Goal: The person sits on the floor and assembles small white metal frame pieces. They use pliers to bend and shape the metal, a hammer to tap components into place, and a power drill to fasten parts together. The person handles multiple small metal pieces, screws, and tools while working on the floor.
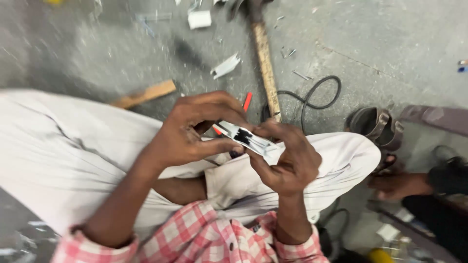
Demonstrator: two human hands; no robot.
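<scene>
Over the lap, the left hand and right hand both pinch a small shiny metal strip, fingers closed on opposite ends, probably to steady it (a red piece pokes out behind). Beyond the knees, a hammer, a black cable and scraps crowd the concrete floor; little free room.
</scene>
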